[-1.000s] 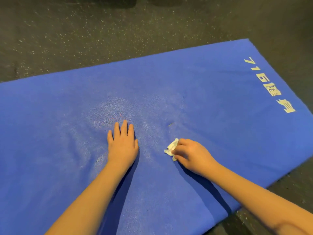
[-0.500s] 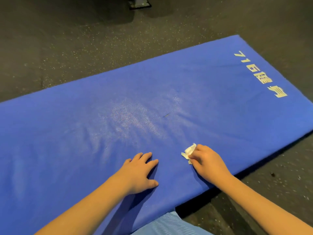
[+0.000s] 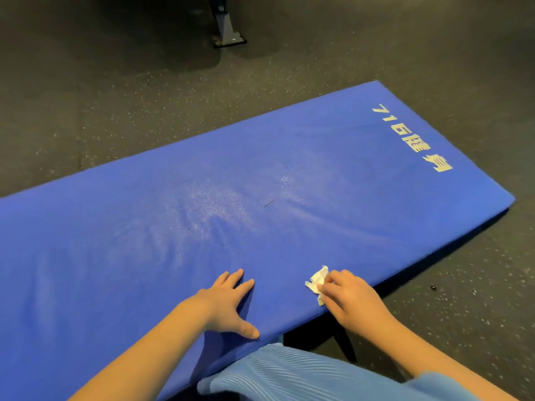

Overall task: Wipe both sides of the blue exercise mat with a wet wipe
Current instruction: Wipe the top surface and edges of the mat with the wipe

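1. Nearest the camera, a fold of light blue ribbed clothing (image 3: 289,374) lies at the bottom edge, in front of the mat's near side.
2. The left hand (image 3: 228,302) rests palm-down on the blue exercise mat (image 3: 260,175), close to its near edge. Its grip is released, with the fingers straight and spread and the thumb pointing along the edge.
3. Just to its right, the right hand (image 3: 353,299) has its grip closed on the wet wipe (image 3: 317,280). The curled fingers pinch it against the mat right at the near edge.
4. The wipe is white and crumpled into a small wad, and most of it sticks out past the fingertips.
5. The mat lies flat on the floor (image 3: 115,96) and runs diagonally from lower left to upper right. It is thick, with a rounded edge that casts a dark shadow along the near side.
6. Its cover is deep blue with soft wrinkles. Mid-surface there is a pale, speckled patch (image 3: 214,204), and a short dark mark (image 3: 269,203) sits just to the right of it.
7. Cream lettering (image 3: 414,137) runs across the far right end, reading "716" followed by characters.
8. The floor is dark grey rubber flecked with pale specks. A few small dark bits (image 3: 433,287) lie on it to the right of the mat.
9. Farthest back, a grey metal foot (image 3: 227,30) of some equipment stands on the floor in dim light.
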`<state>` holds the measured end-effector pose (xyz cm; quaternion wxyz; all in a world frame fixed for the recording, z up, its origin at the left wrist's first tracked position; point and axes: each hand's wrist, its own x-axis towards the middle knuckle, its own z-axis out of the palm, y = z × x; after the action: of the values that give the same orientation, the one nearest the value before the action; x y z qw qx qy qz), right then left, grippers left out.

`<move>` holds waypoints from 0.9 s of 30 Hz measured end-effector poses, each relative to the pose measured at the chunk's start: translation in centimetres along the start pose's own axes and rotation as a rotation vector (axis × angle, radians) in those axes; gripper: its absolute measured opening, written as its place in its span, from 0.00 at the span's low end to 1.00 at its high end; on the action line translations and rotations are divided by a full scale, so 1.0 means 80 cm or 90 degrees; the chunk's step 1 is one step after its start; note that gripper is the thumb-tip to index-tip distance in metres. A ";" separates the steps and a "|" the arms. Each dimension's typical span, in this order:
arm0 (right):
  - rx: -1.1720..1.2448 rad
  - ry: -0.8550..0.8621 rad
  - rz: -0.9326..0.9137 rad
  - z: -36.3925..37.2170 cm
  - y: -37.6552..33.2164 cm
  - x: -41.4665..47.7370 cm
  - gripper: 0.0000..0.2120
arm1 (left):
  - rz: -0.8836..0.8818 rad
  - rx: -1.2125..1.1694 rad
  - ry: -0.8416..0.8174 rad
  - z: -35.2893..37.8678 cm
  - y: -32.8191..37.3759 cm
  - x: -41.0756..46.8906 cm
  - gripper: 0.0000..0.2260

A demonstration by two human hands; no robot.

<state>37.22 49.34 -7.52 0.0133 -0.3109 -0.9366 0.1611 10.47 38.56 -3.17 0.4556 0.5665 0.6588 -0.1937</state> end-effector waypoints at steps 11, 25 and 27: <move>-0.262 0.056 -0.134 0.025 0.009 0.001 0.09 | -0.046 0.054 0.007 0.011 0.026 -0.005 0.50; -0.105 0.169 -0.259 -0.088 -0.014 0.054 0.13 | -0.056 0.169 0.127 -0.011 0.031 -0.072 0.38; -0.077 0.179 -0.257 -0.097 -0.018 0.061 0.13 | -0.052 0.176 0.157 -0.023 0.031 -0.083 0.29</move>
<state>33.45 53.36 -0.05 0.1569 -0.1368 -0.9766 0.0540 11.66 36.91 3.84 0.2811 0.6159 0.6992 -0.2296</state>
